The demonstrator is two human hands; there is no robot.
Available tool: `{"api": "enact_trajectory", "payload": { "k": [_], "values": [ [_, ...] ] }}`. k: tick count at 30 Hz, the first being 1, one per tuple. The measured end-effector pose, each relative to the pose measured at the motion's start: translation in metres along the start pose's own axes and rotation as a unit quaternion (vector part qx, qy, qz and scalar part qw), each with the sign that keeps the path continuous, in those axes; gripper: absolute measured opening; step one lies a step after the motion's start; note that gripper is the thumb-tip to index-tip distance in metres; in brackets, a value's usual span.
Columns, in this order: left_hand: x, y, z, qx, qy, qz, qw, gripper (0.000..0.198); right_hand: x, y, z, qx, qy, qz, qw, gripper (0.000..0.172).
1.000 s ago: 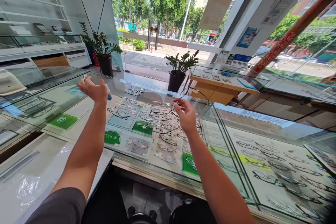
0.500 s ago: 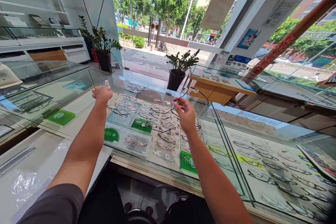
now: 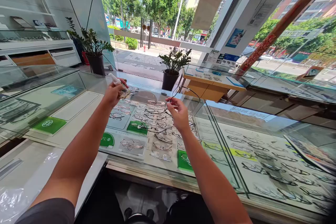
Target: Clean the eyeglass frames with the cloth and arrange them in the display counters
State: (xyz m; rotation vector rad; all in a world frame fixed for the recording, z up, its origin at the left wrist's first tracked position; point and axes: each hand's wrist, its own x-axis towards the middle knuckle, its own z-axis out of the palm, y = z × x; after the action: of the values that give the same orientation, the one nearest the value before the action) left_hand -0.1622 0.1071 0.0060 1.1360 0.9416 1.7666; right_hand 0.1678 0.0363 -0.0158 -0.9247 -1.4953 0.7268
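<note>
My left hand (image 3: 114, 92) is closed around a small clear spray bottle (image 3: 124, 93) with a white top, tilted above the far left part of the glass display case (image 3: 126, 162). A thin black-framed pair of glasses (image 3: 193, 91) is pinched in my right hand (image 3: 179, 112), its arms reaching up and to the right over the case. Fingers hide part of the frame. Beneath both hands, several rows of eyeglass frames (image 3: 162, 138) show through the glass top, with green cards (image 3: 138, 127) among them.
More frames lie in the case section at right (image 3: 273, 161). A magazine (image 3: 309, 154) rests at its right edge. Potted plants (image 3: 170, 77) stand behind the counter, before the window. At lower left is a white surface (image 3: 34, 171) with clear plastic wrap.
My left hand has come rightward, bringing the spray bottle up, now tilted and more visible. My right hand still holds the glasses, nearly in the same place. The view has shifted slightly.
</note>
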Motion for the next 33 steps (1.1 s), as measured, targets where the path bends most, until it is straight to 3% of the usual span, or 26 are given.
{"api": "enact_trajectory", "payload": {
  "k": [3, 7, 11, 15, 19, 25, 33],
  "values": [
    [-0.025, -0.002, 0.028, -0.075, -0.118, -0.070, 0.988, 0.037, -0.001, -0.001, 0.000, -0.002, -0.016, 0.003, 1.000, 0.044],
    [-0.051, -0.005, 0.052, -0.119, -0.219, -0.141, 0.958, 0.031, -0.004, -0.004, 0.002, 0.010, -0.079, 0.012, 0.997, 0.046],
    [-0.064, -0.003, 0.064, -0.100, -0.267, -0.171, 0.943, 0.070, -0.008, -0.007, 0.007, 0.024, -0.135, 0.016, 0.990, 0.047],
    [-0.068, -0.003, 0.069, -0.024, -0.256, -0.141, 0.956, 0.083, -0.010, -0.007, 0.009, 0.048, -0.178, 0.037, 0.982, 0.046],
    [-0.070, -0.011, 0.070, 0.106, -0.193, -0.038, 0.975, 0.081, -0.013, -0.006, 0.012, 0.107, -0.212, 0.060, 0.969, 0.045],
    [-0.076, -0.019, 0.074, 0.290, -0.148, 0.137, 0.936, 0.073, -0.018, -0.010, 0.019, 0.171, -0.246, 0.087, 0.950, 0.048],
    [-0.081, -0.018, 0.078, 0.294, -0.151, 0.142, 0.933, 0.068, -0.021, -0.010, 0.024, 0.180, -0.264, 0.088, 0.943, 0.051]
  ]
}}
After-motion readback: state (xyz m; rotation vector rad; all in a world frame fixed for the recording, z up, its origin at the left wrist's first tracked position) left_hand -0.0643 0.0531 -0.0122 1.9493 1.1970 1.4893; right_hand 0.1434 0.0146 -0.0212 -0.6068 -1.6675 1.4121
